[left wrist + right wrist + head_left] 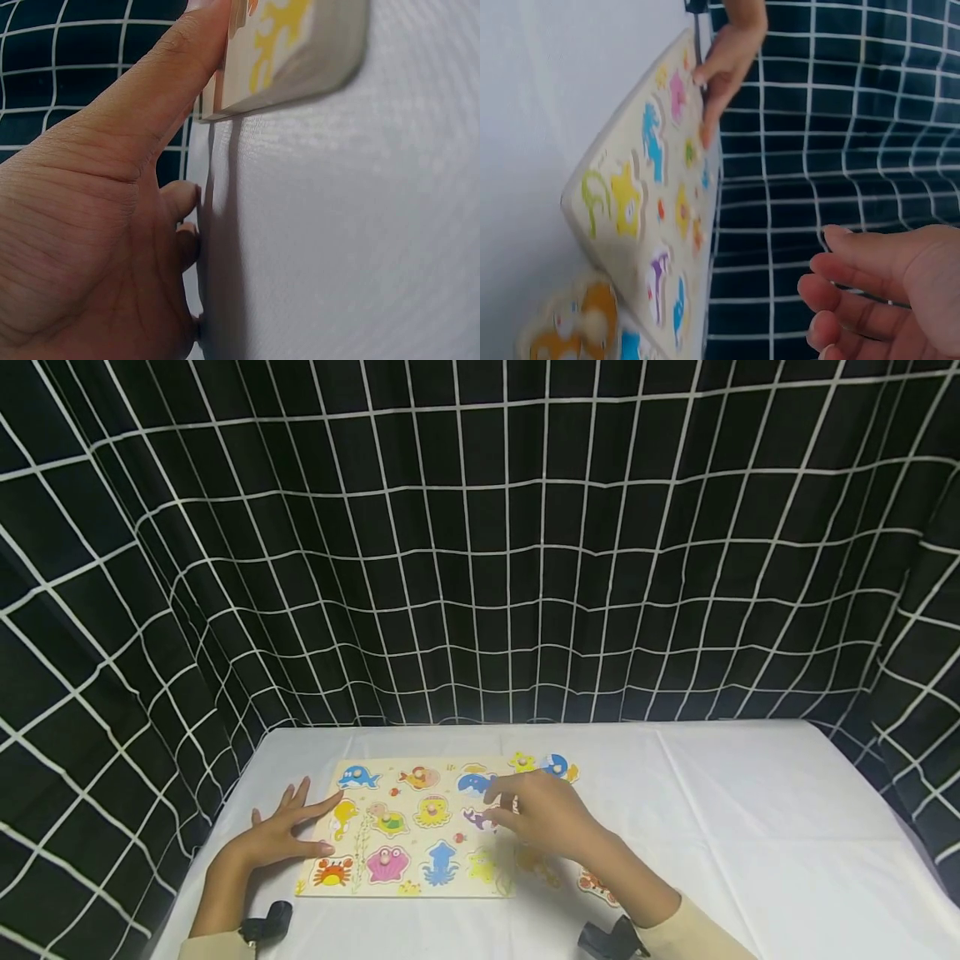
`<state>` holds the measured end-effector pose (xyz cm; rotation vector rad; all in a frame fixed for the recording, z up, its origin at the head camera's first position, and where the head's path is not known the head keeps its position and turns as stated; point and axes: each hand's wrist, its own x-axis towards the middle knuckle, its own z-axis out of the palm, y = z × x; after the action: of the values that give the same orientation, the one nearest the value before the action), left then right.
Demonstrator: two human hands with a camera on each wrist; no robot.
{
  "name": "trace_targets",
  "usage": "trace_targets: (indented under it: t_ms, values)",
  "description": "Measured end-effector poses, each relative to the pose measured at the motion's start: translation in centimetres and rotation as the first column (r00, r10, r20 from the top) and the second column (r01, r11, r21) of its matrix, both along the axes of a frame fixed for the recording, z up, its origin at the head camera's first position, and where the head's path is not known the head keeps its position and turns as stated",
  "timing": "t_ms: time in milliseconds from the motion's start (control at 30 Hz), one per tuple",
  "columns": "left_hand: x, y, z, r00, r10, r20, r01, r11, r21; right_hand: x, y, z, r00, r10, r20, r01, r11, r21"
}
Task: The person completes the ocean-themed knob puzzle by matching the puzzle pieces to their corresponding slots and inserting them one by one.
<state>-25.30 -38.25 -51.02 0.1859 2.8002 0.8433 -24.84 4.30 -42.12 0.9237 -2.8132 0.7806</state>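
Note:
A pale wooden puzzle board with sea-animal shapes lies on the white cloth. Knobbed pieces sit in it, among them a blue whale, a turtle, an octopus and a pink piece. My left hand spreads its fingers at the board's left edge; in the left wrist view its thumb lies along the board's side. Over the right part hovers my right hand, near the blue whale picture and a purple shape. Its fingers bend loosely in the right wrist view, with nothing between them.
Beyond the board's right side lie loose pieces: a yellow one, a blue one, an orange knobbed one and a red one. A black curtain with a white grid hangs behind the table.

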Motion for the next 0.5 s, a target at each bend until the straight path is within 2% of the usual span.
trace_targets:
  t_ms: [133,500]
  values:
    - [0.1,0.2,0.5,1.0,-0.007,0.016,0.007,1.0,0.004,0.1,1.8,0.3,1.0,-0.02,-0.004,0.02,1.0,0.004]
    - [0.0,0.1,0.4,1.0,-0.002,0.015,0.003,1.0,-0.007,0.2,6.0,0.0,0.996,-0.075,0.045,0.074,0.997,0.024]
